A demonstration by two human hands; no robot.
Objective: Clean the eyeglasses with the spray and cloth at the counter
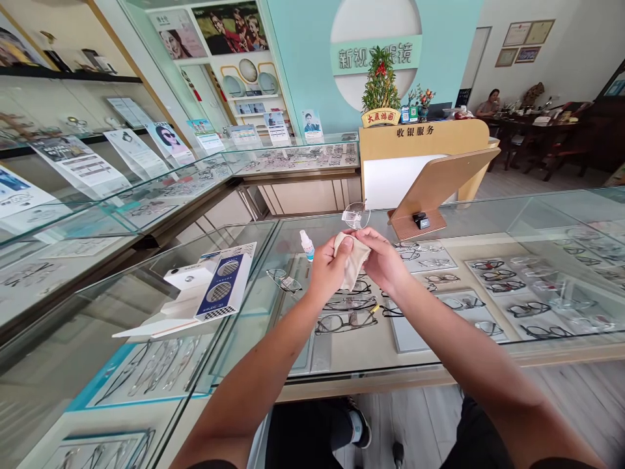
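My left hand (329, 266) pinches a pale beige cleaning cloth (355, 262), the thumb pressed on top of it. Against the cloth's other side, my right hand (382, 257) is closed on a pair of thin-rimmed eyeglasses (357, 217). One clear lens with a small label sticks up beyond my fingers; the cloth and fingers hide the rest of the frame. Just left of my hands stands a small white spray bottle (306, 245) with a blue label. Another pair of glasses (284, 281) lies on the glass counter near my left wrist.
Beneath my forearms, the glass display case (293, 355) holds several eyeglass frames (347, 320). An open white and blue box (222, 290) lies to the left. A wooden tilted mirror stand (439, 185) rises beyond my right hand. A person (489, 104) sits far back on the right.
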